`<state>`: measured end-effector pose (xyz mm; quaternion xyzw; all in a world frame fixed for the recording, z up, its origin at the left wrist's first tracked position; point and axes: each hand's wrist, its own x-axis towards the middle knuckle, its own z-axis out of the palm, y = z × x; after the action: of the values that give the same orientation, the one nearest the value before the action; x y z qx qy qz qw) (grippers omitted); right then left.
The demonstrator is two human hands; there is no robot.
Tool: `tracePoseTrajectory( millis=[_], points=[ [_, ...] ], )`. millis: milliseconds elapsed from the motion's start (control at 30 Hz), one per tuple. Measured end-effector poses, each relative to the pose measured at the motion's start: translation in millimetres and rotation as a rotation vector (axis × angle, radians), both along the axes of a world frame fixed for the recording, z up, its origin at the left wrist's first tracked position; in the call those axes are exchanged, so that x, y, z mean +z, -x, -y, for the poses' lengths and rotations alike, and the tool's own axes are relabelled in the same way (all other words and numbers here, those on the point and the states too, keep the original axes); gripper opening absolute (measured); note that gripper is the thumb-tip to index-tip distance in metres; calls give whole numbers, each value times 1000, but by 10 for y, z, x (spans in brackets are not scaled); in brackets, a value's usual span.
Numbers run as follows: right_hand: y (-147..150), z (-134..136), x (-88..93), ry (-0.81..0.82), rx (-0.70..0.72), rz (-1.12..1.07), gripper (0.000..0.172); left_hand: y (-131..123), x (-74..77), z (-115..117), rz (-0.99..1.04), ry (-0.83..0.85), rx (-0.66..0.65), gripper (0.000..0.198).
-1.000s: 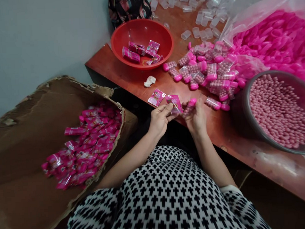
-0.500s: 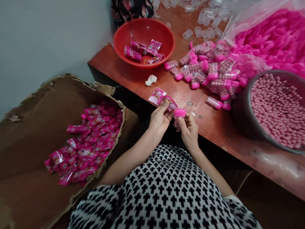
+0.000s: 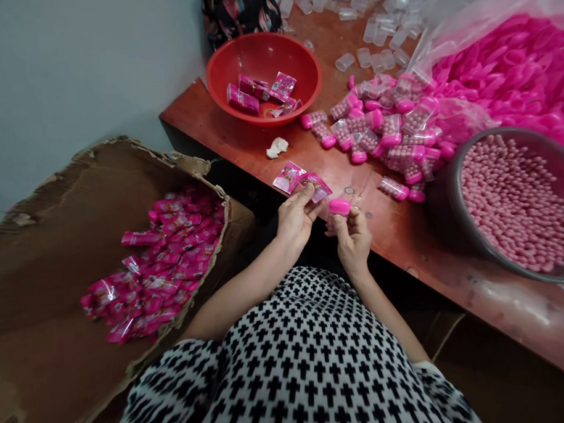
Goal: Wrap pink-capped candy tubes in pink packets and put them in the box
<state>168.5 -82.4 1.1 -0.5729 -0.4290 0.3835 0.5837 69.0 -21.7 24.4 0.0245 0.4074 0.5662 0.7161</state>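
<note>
Between thumb and fingers, my left hand (image 3: 295, 218) pinches a printed pink wrapper sleeve (image 3: 319, 187). Another flat pink wrapper (image 3: 289, 177) lies on the table edge just beyond it. My right hand (image 3: 354, 240) grips a small clear candy jar (image 3: 338, 208) by its side, its pink cap facing up and away; my fingers hide part of the jar. The jar and the held wrapper are close but apart. Farther right lies a pile of capped jars (image 3: 393, 140) filled with pink candy balls, one of them (image 3: 393, 188) lying near the table edge.
A red bowl (image 3: 213, 96) with several wrapper bundles stands at the back left. The cardboard box (image 3: 44, 294) at left holds many wrapped jars (image 3: 159, 271). At right are a grey bucket (image 3: 455, 199) of candy balls and a bag of pink plastic pieces (image 3: 513, 74). Clear cups (image 3: 344, 62) lie behind.
My right hand has drawn the jar slightly to the right, away from the wrapper. The wrapper in my left hand now shows more of its printed face.
</note>
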Motion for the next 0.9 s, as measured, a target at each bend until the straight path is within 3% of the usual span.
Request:
tracePoseTrajectory(
  millis=[233, 433, 667, 900],
  points=[
    [21, -51, -8, 19, 16, -16, 24, -93, 4, 82, -17, -55, -62, 28],
    [28, -84, 31, 90, 87, -197, 24, -75, 16, 68, -137, -182, -162, 36],
    [-3, -67, -62, -3, 42, -81, 26, -46, -17, 28, -147, -266, -323, 38],
    [-34, -78, -51, 22, 26, -138, 26, -71, -19, 51, -184, -269, -326, 34]
  ],
)
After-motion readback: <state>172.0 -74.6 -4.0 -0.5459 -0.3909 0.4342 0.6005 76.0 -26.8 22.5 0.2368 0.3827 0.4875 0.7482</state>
